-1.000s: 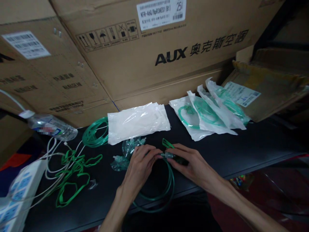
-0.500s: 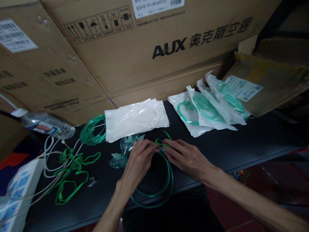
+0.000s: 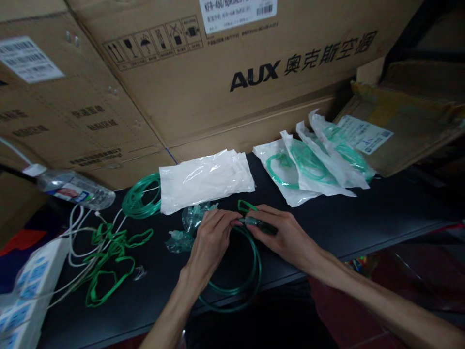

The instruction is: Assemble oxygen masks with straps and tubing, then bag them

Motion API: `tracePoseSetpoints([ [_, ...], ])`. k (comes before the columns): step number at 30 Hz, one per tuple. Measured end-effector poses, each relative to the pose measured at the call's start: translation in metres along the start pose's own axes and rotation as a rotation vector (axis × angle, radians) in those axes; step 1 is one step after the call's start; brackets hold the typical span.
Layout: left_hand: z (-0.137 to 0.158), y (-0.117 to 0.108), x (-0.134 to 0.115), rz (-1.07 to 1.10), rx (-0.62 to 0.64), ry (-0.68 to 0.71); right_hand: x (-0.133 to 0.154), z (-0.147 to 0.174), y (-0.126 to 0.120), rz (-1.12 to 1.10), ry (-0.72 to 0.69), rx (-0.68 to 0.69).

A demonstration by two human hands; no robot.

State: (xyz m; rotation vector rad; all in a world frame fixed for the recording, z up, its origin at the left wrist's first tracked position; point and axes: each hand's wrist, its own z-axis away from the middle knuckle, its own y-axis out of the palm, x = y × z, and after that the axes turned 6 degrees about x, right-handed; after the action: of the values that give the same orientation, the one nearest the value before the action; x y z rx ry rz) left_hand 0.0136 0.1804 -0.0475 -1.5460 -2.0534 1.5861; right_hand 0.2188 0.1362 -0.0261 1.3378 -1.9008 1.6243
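My left hand (image 3: 214, 232) pinches the end of a coil of green tubing (image 3: 258, 271), which hangs in loops below it over the table's front edge. Closed around a small clear-green oxygen mask (image 3: 259, 223) is my right hand (image 3: 285, 231); the fingers cover much of the mask. A green elastic strap (image 3: 247, 205) loops up beside that mask. The tube end and the mask meet between my fingertips, but whether they are joined is hidden. Left of my left hand lie other clear-green masks (image 3: 194, 216) on the black table.
White packets (image 3: 207, 182) are stacked behind my hands. Several bagged green tubing sets (image 3: 312, 165) lie at the back right by an open carton (image 3: 410, 126). At left are coiled tubing (image 3: 140, 198), green straps (image 3: 112, 247), a bottle (image 3: 76, 186), cables and a power strip (image 3: 34, 291).
My right hand has turned, bringing the mask into clearer view between its fingers. The green strap has shifted into a small loop above the hands. My left hand stays nearly in place.
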Motion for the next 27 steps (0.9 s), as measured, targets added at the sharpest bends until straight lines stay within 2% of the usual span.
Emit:
tracePoseSetpoints([
  [7,-0.004,-0.005,0.0,-0.068,0.077,-0.005,-0.011,0.006,0.008,0.187,-0.139,-0.009],
  [12,-0.005,-0.007,0.001,-0.098,0.123,-0.005,-0.018,0.003,0.004,0.149,-0.161,-0.005],
  [21,-0.002,-0.003,0.0,-0.061,-0.008,-0.005,-0.011,-0.003,-0.002,-0.02,-0.095,-0.029],
  [27,-0.005,-0.001,-0.003,-0.087,0.015,-0.015,-0.012,0.001,0.006,0.051,-0.113,-0.079],
])
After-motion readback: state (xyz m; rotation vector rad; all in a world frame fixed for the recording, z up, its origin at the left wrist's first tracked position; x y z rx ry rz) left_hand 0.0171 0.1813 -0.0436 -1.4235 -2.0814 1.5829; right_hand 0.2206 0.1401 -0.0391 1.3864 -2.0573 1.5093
